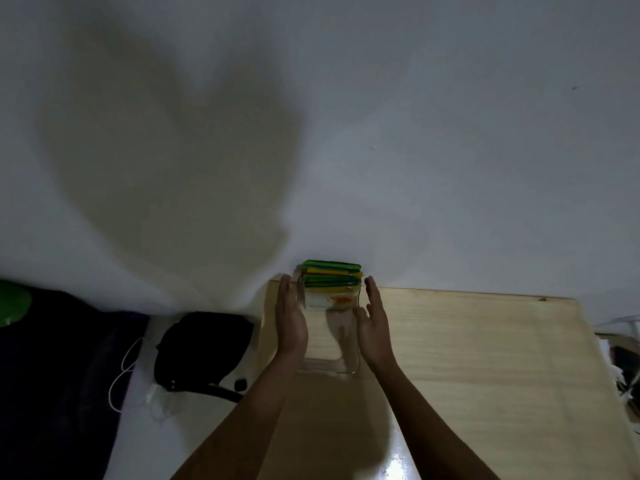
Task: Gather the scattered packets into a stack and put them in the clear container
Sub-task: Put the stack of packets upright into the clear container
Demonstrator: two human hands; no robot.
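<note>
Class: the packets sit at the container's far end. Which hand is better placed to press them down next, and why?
Neither clearly. The left hand and right hand flank the container evenly, open, fingertips level with the packets. Both would probably serve.

packets (331,276) showing green, yellow, blue stripes | container (329,355) looking clear | table (485,358) showing pale wood grain | bag (204,344) appearing black

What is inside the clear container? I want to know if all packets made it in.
A stack of green and yellow packets stands at the far end of the clear container; its near part looks bare. The hands cover both side walls, so anything there is hidden.
</note>
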